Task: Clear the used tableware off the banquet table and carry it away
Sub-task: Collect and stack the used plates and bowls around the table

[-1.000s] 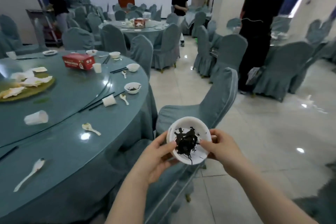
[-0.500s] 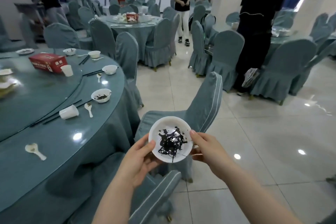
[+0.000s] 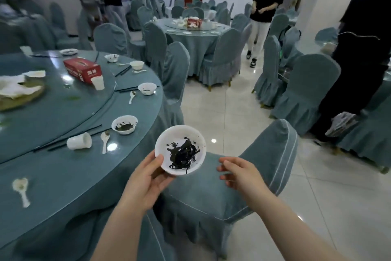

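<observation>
A white bowl with dark food scraps is held over a chair seat by my left hand, thumb on its near rim. My right hand hovers just right of the bowl, fingers loosely apart, touching nothing. On the round banquet table at left lie another dirty bowl, a tipped white cup, a white spoon, black chopsticks and a further spoon. More bowls and an upright cup stand farther back.
A covered chair stands right below my hands. A red tissue box and a platter with napkins sit on the turntable. One person in black stands at right, another walks down the tiled aisle between chairs.
My right hand has let go of the bowl and moved off to the right. The view has swung back toward the table, so the bowl sits closer to the table edge.
</observation>
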Action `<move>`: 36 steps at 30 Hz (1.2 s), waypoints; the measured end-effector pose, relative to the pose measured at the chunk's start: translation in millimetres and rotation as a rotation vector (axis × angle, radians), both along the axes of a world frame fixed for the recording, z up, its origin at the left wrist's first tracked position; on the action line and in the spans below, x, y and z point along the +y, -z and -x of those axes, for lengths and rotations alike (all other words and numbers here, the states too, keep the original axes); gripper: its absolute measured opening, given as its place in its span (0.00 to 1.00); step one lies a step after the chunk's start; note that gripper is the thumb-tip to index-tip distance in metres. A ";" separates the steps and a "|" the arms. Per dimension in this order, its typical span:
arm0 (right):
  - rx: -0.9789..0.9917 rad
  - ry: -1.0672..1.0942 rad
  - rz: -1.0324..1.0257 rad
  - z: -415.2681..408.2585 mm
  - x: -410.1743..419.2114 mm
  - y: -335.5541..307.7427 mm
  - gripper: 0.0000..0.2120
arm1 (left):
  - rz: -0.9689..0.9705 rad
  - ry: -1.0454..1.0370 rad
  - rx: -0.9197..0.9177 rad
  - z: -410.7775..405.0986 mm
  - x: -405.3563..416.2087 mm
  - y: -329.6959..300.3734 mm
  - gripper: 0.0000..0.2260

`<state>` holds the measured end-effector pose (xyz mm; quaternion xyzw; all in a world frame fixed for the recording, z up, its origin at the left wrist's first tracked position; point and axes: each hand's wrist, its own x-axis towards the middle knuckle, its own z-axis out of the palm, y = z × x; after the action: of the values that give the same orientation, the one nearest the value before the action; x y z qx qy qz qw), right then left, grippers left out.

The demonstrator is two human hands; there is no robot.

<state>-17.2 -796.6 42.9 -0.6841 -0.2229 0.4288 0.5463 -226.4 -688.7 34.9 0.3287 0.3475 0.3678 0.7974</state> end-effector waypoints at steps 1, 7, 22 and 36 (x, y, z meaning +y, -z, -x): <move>-0.002 -0.042 0.008 -2.7 18.5 2.8 0.07 | 0.001 -0.046 0.004 2.8 7.8 0.5 0.10; 0.000 -0.333 0.053 -13.9 133.9 29.4 0.07 | 0.019 -0.333 0.051 23.7 43.3 7.3 0.11; -0.162 -0.893 0.277 48.4 421.8 127.1 0.15 | 0.264 -1.025 0.027 23.9 143.2 6.9 0.07; -0.057 -0.786 0.373 97.1 467.2 151.3 0.09 | 0.266 -1.226 0.066 47.2 93.7 27.0 0.08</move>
<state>-114.3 -329.4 -108.3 -0.6457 -0.4002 0.6180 0.2024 -273.5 -595.1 7.9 -0.0212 0.5400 0.7018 0.4643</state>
